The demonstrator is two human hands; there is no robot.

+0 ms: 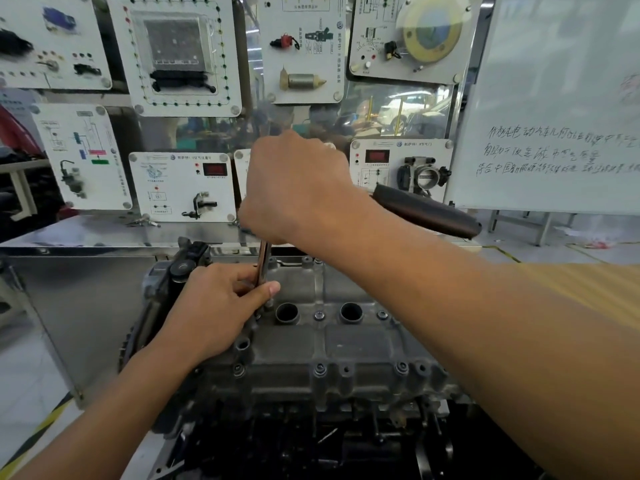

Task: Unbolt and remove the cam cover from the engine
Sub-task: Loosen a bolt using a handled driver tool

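Fingers (266,289) of the left hand (214,306) pinch the tool (263,261) by its shaft where it meets the left end of the cam cover (346,344), which sits on the engine (311,427). The right hand (298,192) clenches the tool's top. A tilted shaft could slip off the bolt head (hidden beneath it). Whiteboard (554,98) handwriting is Chinese, not clearly legible.

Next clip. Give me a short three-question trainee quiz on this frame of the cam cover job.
1. True or false: the right hand grips the top of the upright tool.
2. What does the left hand hold? A) the tool's shaft, low down B) a loose bolt C) nothing
3. How many open round wells show on the cam cover?
Key: 1 true; 2 A; 3 two.
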